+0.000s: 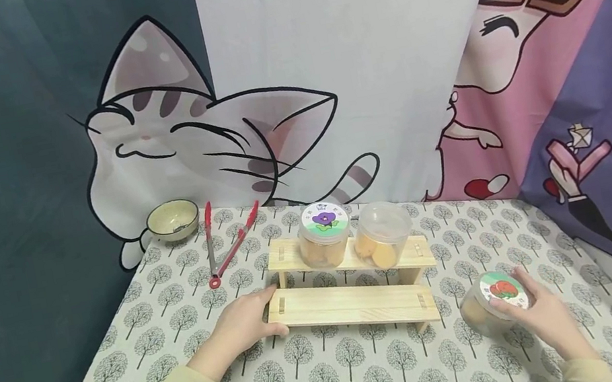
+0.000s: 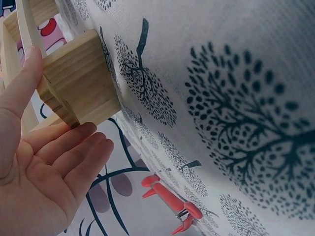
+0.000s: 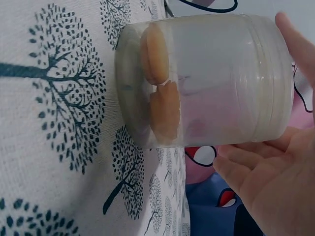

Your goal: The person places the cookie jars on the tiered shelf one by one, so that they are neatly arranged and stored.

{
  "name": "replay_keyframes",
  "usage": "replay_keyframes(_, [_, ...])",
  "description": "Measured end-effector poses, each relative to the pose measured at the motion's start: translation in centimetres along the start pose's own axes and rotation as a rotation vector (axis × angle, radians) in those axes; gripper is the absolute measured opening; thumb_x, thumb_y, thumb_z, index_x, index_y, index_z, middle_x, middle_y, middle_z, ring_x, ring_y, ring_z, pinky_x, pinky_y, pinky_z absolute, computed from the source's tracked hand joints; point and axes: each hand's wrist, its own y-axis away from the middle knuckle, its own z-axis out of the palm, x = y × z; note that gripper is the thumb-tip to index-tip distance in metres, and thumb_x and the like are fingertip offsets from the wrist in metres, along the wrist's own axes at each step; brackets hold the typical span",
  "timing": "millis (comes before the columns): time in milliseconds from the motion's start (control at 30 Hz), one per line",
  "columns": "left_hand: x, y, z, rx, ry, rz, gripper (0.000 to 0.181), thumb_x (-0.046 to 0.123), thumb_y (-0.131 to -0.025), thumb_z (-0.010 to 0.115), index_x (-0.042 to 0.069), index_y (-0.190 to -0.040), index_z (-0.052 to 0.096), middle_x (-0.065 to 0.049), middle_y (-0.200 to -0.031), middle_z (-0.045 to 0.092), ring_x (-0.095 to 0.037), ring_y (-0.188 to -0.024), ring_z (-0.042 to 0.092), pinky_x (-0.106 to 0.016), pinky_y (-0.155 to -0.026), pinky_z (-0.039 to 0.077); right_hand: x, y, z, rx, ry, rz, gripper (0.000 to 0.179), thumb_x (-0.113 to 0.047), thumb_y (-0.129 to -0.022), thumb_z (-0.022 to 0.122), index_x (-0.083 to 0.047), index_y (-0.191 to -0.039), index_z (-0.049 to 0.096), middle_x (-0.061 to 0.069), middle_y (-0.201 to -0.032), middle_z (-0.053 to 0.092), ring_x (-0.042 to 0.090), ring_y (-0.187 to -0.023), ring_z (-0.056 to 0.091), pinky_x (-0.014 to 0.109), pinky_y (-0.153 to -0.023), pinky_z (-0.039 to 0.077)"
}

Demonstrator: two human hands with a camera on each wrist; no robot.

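- Step in hand, as I'd judge: R hand handles the tomato-label jar while L hand steadies the wooden rack.
- R fingers: thumb & fingers bent round the lid end, gripping the jar. L fingers: thumb at lower shelf's front edge, others agst the rack's L end; narrow hold on the wood.
- Jar pos: off the rack's R end, twd table's R edge, slightly tilted; can't tell if base touches cloth.
- Next move prob. calls for firm grip nr the lid, jar brought upright, rack kept from sliding.
- Jar: smooth clear plastic cylinder, likely light, maybe slippery; a few tan rounded pcs at the bottom.
- Rack: pale grained wood, two steps, flat planks w/ slot joints. Upper step carries purple-label jar at L & plain-lid jar at R.
- Cloth: woven-looking, tree print.
- Far L corner: glazed round bowl; nr it, red-tipped tongs, splayed in a V.
- Far edge: soft printed backdrop.
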Motion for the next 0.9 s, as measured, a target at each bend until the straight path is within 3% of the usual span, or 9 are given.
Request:
replay_keyframes(233, [0.03, -0.05, 0.02, -0.003, -0.002, -0.009, 0.095, 0.047, -0.062, 0.083, 0.001, -0.138, 0.047, -0.018, -0.133, 0.055, -0.037, -0.119, 0.054, -0.049, -0.099, 0.044, -0.41, 0.21, 0.21, -0.064, -0.011, 0.030, 0.105, -0.050, -0.084, 0.066, -0.013, -0.153, -0.003, 0.041, -0.144, 0.023, 0.058, -0.126, 0.030, 0.073, -0.094, 0.030])
replay_keyframes(533, [0.02, -0.01, 0.05, -0.001, 0.006, -0.006, 0.095, 0.046, -0.062, 0.083, 0.000, -0.138, 0.047, -0.018, -0.134, 0.054, -0.036, -0.120, 0.054, -0.049, -0.100, 0.044, -0.51, 0.56, 0.51, -0.045, -0.046, 0.020, 0.105, -0.048, -0.082, 0.069, -0.011, -0.153, 0.001, 0.040, -0.139, 0.033, 0.051, -0.120, 0.041, 0.066, -0.089, 0.040])
replay_keyframes(700, [-0.03, 0.08, 0.08, 0.000, 0.004, -0.007, 0.095, 0.046, -0.063, 0.083, 0.001, -0.138, 0.046, -0.018, -0.135, 0.053, -0.036, -0.121, 0.053, -0.049, -0.101, 0.043, -0.52, 0.42, 0.49, -0.041, -0.034, 0.041, 0.105, -0.050, -0.082, 0.069, -0.008, -0.153, 0.005, 0.038, -0.136, 0.038, 0.044, -0.114, 0.048, 0.047, -0.081, 0.047])
replay_keyframes(800, [-0.07, 0.09, 0.12, 0.003, 0.002, -0.004, 0.095, 0.046, -0.062, 0.083, 0.001, -0.138, 0.047, -0.018, -0.135, 0.053, -0.036, -0.122, 0.052, -0.049, -0.101, 0.043, -0.59, 0.38, 0.43, -0.042, -0.017, 0.055, 0.105, -0.052, -0.081, 0.069, -0.006, -0.153, 0.007, 0.037, -0.136, 0.040, 0.041, -0.111, 0.050, 0.034, -0.075, 0.045])
replay_keyframes(900, [-0.11, 0.03, 0.14, 0.005, 0.003, -0.004, 0.095, 0.046, -0.062, 0.083, 0.001, -0.138, 0.047, -0.018, -0.136, 0.053, -0.036, -0.122, 0.052, -0.049, -0.102, 0.043, -0.66, 0.35, 0.38, -0.041, -0.005, 0.062, 0.106, -0.053, -0.081, 0.068, -0.003, -0.152, 0.008, 0.036, -0.136, 0.039, 0.041, -0.111, 0.050, 0.032, -0.074, 0.043])
